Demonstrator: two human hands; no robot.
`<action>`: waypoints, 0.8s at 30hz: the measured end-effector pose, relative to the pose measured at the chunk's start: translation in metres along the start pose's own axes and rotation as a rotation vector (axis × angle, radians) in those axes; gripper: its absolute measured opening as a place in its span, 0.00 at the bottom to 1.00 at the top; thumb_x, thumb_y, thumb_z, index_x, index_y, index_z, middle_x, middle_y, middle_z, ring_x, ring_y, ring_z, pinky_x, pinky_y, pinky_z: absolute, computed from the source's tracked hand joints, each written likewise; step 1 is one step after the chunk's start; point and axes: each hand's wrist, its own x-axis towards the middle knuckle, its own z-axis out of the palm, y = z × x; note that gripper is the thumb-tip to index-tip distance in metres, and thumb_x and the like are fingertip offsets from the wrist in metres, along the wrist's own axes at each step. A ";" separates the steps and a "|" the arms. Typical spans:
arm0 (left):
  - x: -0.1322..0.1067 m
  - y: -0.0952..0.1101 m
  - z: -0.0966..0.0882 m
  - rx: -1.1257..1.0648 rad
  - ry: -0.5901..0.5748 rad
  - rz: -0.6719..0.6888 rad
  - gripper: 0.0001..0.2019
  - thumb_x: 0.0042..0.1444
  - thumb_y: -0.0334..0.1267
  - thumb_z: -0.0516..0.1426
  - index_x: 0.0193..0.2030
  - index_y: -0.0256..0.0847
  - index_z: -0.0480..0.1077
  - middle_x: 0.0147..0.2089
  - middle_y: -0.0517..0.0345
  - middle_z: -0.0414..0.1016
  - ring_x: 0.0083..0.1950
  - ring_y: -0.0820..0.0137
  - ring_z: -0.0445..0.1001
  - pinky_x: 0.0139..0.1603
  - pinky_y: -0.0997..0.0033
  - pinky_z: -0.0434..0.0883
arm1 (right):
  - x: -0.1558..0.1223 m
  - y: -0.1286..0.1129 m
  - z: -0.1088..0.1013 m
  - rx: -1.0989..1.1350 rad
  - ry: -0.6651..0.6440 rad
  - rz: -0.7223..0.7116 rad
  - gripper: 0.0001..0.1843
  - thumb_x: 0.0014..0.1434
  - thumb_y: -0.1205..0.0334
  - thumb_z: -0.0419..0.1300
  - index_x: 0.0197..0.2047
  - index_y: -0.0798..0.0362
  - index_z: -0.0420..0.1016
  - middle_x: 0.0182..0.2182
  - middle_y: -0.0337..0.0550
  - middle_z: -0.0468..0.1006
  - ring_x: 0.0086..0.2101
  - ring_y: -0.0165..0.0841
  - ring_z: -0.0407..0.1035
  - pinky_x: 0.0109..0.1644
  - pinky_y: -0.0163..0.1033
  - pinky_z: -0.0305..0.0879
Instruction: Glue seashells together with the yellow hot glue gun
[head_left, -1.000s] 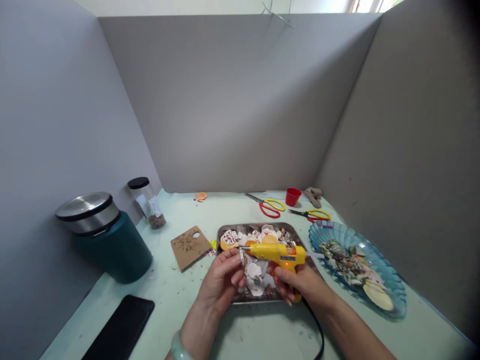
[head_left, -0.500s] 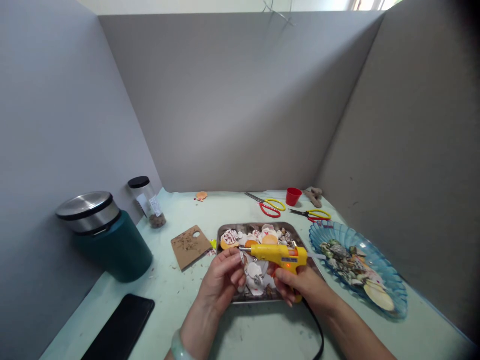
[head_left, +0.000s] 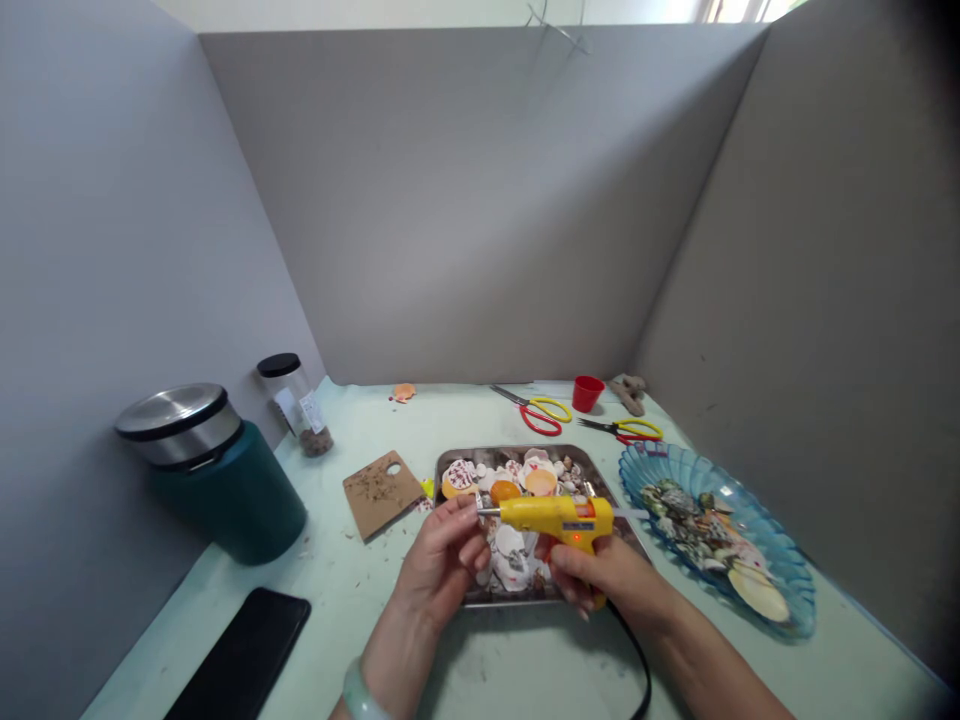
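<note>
My right hand [head_left: 589, 575] is wrapped round the handle of a yellow hot glue gun [head_left: 551, 512], which has an orange light lit and a glue stick [head_left: 631, 513] poking out of its back. The metal nozzle points left and meets the fingertips of my left hand [head_left: 448, 550]. Those fingers pinch a small whitish piece at the nozzle, too small to name. Below both hands lies a metal tray [head_left: 517, 603] of shells and small stones, partly hidden by the gun and my hands.
To the right stands a blue glass dish [head_left: 795, 590] of shells. Scissors [head_left: 541, 412], pliers [head_left: 626, 430] and a red cup [head_left: 587, 393] lie behind the tray. On the left are a brown board [head_left: 381, 495], a phone [head_left: 238, 655], a green flask [head_left: 225, 495] and a jar [head_left: 296, 405].
The glue gun has dropped and shifted slightly left, its nozzle now against the small piece at my left fingertips. My left hand has hardly moved.
</note>
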 end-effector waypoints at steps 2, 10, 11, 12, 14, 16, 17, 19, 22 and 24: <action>0.000 0.000 0.000 0.018 -0.011 -0.009 0.13 0.42 0.33 0.67 0.31 0.36 0.67 0.18 0.71 0.59 0.14 0.85 0.47 0.18 0.80 0.54 | 0.001 0.000 0.000 0.015 0.000 -0.008 0.26 0.46 0.41 0.67 0.33 0.56 0.69 0.14 0.30 0.66 0.13 0.20 0.54 0.17 0.28 0.55; -0.001 0.000 0.002 0.084 -0.062 -0.032 0.14 0.41 0.36 0.68 0.29 0.36 0.66 0.20 0.68 0.63 0.15 0.86 0.49 0.17 0.80 0.54 | 0.003 0.004 -0.002 0.067 0.003 -0.064 0.23 0.50 0.44 0.65 0.34 0.56 0.69 0.14 0.30 0.67 0.13 0.21 0.54 0.17 0.29 0.58; -0.001 0.000 0.002 0.079 -0.061 -0.031 0.14 0.41 0.35 0.68 0.29 0.35 0.67 0.20 0.68 0.63 0.15 0.86 0.49 0.17 0.80 0.54 | 0.002 0.005 -0.002 0.069 0.004 -0.066 0.22 0.50 0.44 0.65 0.34 0.56 0.69 0.15 0.30 0.67 0.13 0.21 0.54 0.17 0.29 0.58; -0.001 0.000 0.002 0.074 -0.060 -0.028 0.14 0.41 0.35 0.68 0.29 0.35 0.67 0.20 0.68 0.63 0.15 0.86 0.49 0.17 0.80 0.54 | 0.002 0.005 -0.002 0.068 0.004 -0.064 0.22 0.50 0.45 0.65 0.33 0.56 0.69 0.15 0.31 0.67 0.13 0.21 0.54 0.17 0.29 0.58; -0.001 0.000 0.001 0.060 -0.051 -0.023 0.14 0.41 0.35 0.68 0.29 0.36 0.66 0.20 0.68 0.62 0.15 0.86 0.49 0.17 0.80 0.53 | 0.002 0.005 -0.002 0.057 0.004 -0.055 0.22 0.50 0.45 0.65 0.33 0.56 0.70 0.15 0.31 0.67 0.13 0.21 0.54 0.17 0.29 0.58; -0.001 0.000 0.001 0.045 -0.039 -0.018 0.14 0.42 0.34 0.67 0.30 0.36 0.66 0.20 0.69 0.62 0.15 0.86 0.49 0.17 0.80 0.53 | 0.002 0.004 -0.002 0.044 -0.005 -0.046 0.22 0.49 0.44 0.65 0.33 0.56 0.69 0.15 0.31 0.67 0.13 0.21 0.55 0.17 0.29 0.57; -0.001 0.000 0.001 0.035 -0.031 -0.016 0.14 0.42 0.34 0.67 0.30 0.36 0.66 0.20 0.69 0.62 0.15 0.86 0.48 0.18 0.80 0.53 | 0.002 0.004 -0.002 0.038 -0.007 -0.044 0.23 0.49 0.43 0.65 0.33 0.56 0.69 0.15 0.31 0.67 0.13 0.21 0.55 0.17 0.29 0.56; -0.001 0.000 0.001 0.015 -0.015 -0.009 0.13 0.42 0.33 0.67 0.31 0.36 0.67 0.20 0.70 0.61 0.15 0.86 0.48 0.18 0.80 0.54 | 0.001 0.004 -0.003 0.026 -0.008 -0.037 0.23 0.49 0.43 0.65 0.33 0.56 0.69 0.15 0.31 0.67 0.13 0.21 0.55 0.17 0.28 0.56; -0.001 0.001 0.001 -0.007 0.007 0.005 0.14 0.42 0.32 0.67 0.32 0.36 0.67 0.19 0.71 0.60 0.15 0.86 0.48 0.18 0.80 0.54 | 0.001 0.004 -0.002 0.011 -0.008 -0.029 0.23 0.49 0.43 0.66 0.34 0.56 0.69 0.14 0.30 0.66 0.13 0.21 0.54 0.17 0.29 0.55; 0.000 0.001 0.000 -0.020 0.012 0.012 0.14 0.41 0.33 0.67 0.33 0.36 0.67 0.19 0.71 0.60 0.15 0.86 0.48 0.19 0.80 0.54 | 0.000 0.003 -0.002 0.003 -0.013 -0.022 0.24 0.48 0.42 0.66 0.33 0.56 0.69 0.14 0.30 0.66 0.13 0.21 0.54 0.17 0.29 0.54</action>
